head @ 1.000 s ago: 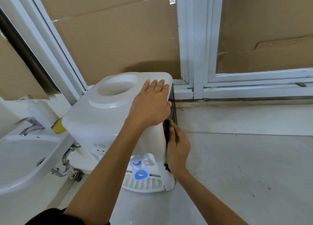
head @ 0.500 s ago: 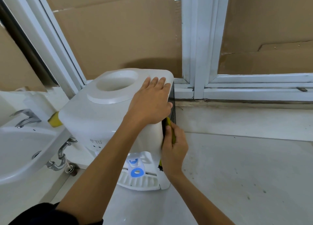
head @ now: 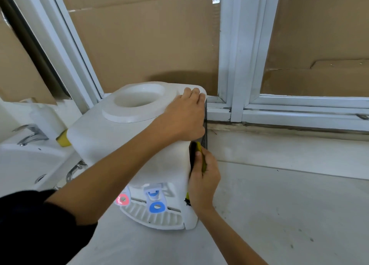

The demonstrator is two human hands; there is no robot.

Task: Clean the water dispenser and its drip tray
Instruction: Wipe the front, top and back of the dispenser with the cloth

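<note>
A white tabletop water dispenser stands on a pale counter, its round bottle opening on top. My left hand lies flat on its top right corner, fingers straight. My right hand grips a yellow and dark scrub sponge and presses it against the dispenser's right side, by the black rear grille. At the front, a red tap and a blue tap hang over the white ribbed drip tray.
A white sink with a chrome faucet sits at the left, a second yellow sponge beside the dispenser. White window frames backed with cardboard rise behind. The counter stretches out to the right.
My right hand and the sponge have slid slightly up the dispenser's right side. My left hand stays on top. The view has shifted, so the red tap now shows.
</note>
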